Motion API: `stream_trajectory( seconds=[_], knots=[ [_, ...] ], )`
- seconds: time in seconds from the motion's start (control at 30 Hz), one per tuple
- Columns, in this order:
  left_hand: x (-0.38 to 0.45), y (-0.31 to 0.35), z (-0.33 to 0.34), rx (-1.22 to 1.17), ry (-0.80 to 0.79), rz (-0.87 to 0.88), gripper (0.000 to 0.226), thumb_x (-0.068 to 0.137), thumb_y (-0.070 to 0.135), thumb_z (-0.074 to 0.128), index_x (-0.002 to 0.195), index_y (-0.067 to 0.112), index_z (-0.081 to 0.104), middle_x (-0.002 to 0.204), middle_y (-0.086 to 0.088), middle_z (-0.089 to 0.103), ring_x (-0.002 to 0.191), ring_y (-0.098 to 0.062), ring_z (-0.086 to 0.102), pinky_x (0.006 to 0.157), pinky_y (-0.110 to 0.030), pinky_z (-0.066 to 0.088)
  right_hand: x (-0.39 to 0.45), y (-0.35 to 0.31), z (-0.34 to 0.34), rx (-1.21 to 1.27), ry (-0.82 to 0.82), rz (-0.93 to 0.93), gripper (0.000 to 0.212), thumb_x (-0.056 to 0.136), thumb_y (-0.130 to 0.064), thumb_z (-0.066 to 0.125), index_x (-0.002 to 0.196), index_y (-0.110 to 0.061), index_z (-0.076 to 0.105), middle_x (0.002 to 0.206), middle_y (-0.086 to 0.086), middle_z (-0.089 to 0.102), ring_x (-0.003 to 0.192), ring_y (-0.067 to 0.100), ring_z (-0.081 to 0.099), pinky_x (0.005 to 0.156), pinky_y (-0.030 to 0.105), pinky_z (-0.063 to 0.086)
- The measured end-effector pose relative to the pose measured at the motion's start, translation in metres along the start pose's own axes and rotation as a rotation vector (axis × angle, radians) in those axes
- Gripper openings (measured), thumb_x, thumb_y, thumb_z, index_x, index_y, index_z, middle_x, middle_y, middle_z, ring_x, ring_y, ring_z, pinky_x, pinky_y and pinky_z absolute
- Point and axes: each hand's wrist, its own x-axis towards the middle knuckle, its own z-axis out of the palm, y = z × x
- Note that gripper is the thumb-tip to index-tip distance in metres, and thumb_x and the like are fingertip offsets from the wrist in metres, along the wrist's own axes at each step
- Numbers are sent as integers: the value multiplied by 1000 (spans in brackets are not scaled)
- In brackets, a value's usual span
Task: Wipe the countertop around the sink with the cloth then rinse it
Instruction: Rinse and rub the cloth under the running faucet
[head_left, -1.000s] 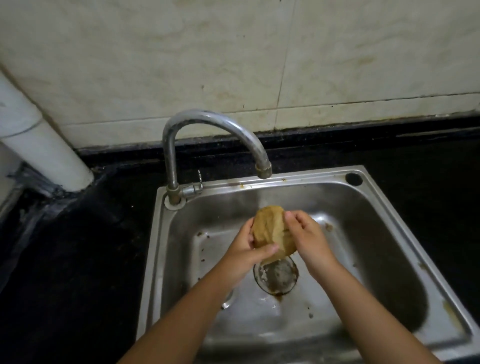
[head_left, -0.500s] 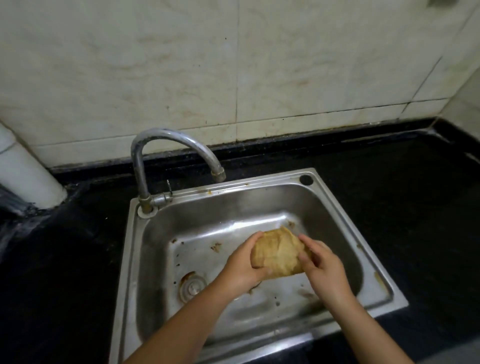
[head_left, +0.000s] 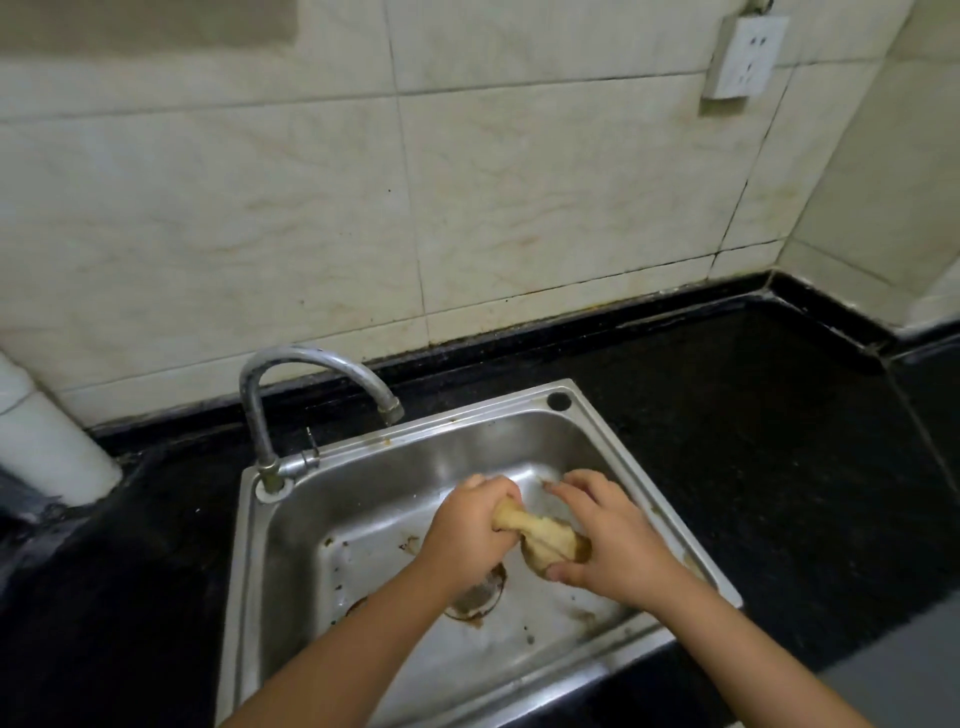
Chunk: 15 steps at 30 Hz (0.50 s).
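Note:
A tan cloth (head_left: 540, 532) is twisted into a thick roll above the steel sink (head_left: 613, 447). My left hand (head_left: 470, 530) grips its left end in a fist. My right hand (head_left: 610, 540) holds the bulkier right end, thumb underneath and fingers curled over the top. Both hands hover over the basin, right of the curved faucet (head_left: 306, 364), whose spout shows no water running. The drain (head_left: 475, 597) lies partly hidden beneath my left wrist. Black countertop (head_left: 753, 441) surrounds the sink.
A white pipe (head_left: 47, 441) stands at the back left of the counter. A wall socket (head_left: 748, 57) is mounted on the tiled wall, upper right. The counter turns a corner at the far right. Brown stains mark the basin floor.
The cloth went from a rounded bundle to a twisted roll, with my hands pulled apart to its two ends. The view has tilted up and shifted right, showing more wall and the socket.

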Motion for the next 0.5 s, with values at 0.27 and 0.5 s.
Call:
stream_trajectory(
  seconds=[0.27, 0.5],
  knots=[
    [5, 6, -19, 288, -299, -81, 21, 79, 25, 64, 72, 18, 46, 101, 2, 48, 97, -15, 48, 78, -28, 42, 9, -12, -14, 85, 43, -117, 17, 86, -8, 51, 98, -9, 63, 100, 6, 63, 95, 20, 58, 82, 32, 46],
    [8, 1, -21, -328, -464, -320, 22, 86, 2, 54, 79, 19, 42, 78, -2, 57, 76, -19, 59, 75, -38, 51, 18, -2, -2, 182, 277, -261, 51, 80, 2, 52, 130, -9, 48, 128, 10, 51, 114, 24, 55, 93, 31, 49]
  ],
)
